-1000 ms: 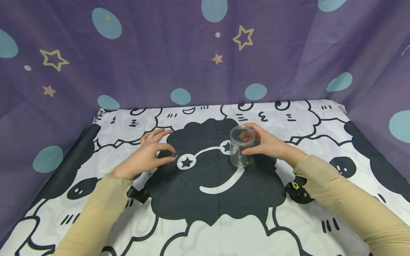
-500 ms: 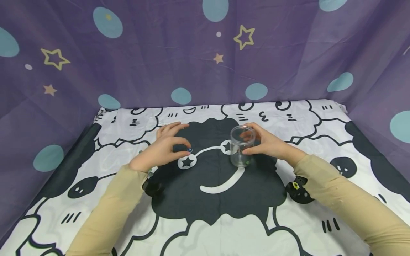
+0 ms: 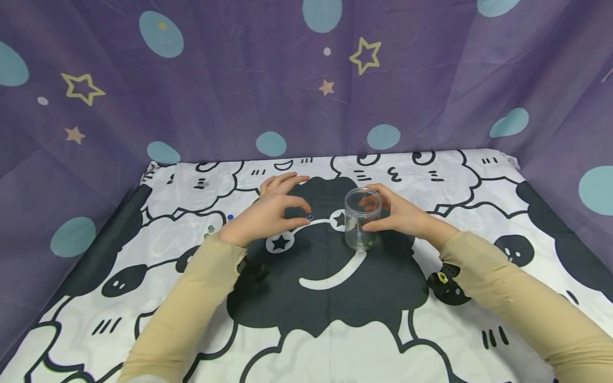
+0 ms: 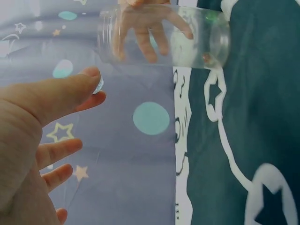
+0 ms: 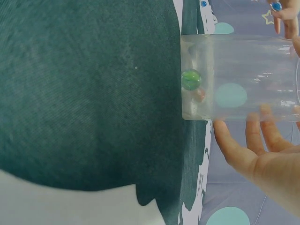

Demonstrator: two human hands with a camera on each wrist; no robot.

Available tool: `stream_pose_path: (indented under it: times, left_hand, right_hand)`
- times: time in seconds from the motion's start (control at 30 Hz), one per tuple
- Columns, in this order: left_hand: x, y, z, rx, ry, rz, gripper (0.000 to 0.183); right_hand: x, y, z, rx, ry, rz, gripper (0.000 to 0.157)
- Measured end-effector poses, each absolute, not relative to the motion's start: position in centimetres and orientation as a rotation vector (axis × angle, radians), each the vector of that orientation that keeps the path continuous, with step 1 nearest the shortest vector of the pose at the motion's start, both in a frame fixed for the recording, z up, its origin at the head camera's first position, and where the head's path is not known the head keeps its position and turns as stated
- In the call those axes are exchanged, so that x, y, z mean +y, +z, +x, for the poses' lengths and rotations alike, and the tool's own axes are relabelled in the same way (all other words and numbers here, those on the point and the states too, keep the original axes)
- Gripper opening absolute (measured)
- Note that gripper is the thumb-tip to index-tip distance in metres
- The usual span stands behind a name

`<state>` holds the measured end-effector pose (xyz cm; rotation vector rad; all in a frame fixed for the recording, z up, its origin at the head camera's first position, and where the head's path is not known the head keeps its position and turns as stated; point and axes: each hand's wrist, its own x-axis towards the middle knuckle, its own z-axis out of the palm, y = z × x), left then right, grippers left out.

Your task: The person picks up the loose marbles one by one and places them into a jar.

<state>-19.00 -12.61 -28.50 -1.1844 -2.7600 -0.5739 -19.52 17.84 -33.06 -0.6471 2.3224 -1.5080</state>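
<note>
My left hand (image 3: 268,213) pinches a small blue marble (image 3: 309,217) between thumb and index finger, its other fingers spread. It is above the cloth, left of a clear plastic jar (image 3: 358,234). The right wrist view catches that blue marble (image 5: 276,6) at the top right. My right hand (image 3: 404,215) grips the jar from its right side, thumb on the near wall and fingers behind. The jar stands upright with its mouth uncovered. At its bottom lie a green marble (image 5: 191,79) and a reddish marble (image 5: 200,95).
Left of my left wrist, another blue marble (image 3: 230,217) and two green marbles (image 3: 210,229) lie on the cloth. A white tablecloth (image 3: 335,351) with black cartoon sheep covers the table. Behind it hangs a purple curtain (image 3: 230,96) with stars and dots.
My left hand has moved right with the blue marble, towards the jar, uncovering the marbles on the cloth behind it. My right hand and the jar have stayed in place.
</note>
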Motion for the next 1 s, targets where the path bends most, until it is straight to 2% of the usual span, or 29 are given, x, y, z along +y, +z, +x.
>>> stream_pose_path:
  times: [0.6, 1.0]
  left_hand:
    - [-8.2, -26.1, -20.3, -2.704, -0.554, -1.243, 0.016]
    - [-5.8, -25.9, -20.7, -2.733, -0.488, -1.264, 0.018]
  right_hand:
    - [17.9, -32.8, -19.7, 2.317, -1.496, -0.634, 0.076]
    - [17.9, -33.1, -19.6, 2.304, -1.502, -0.629, 0.075]
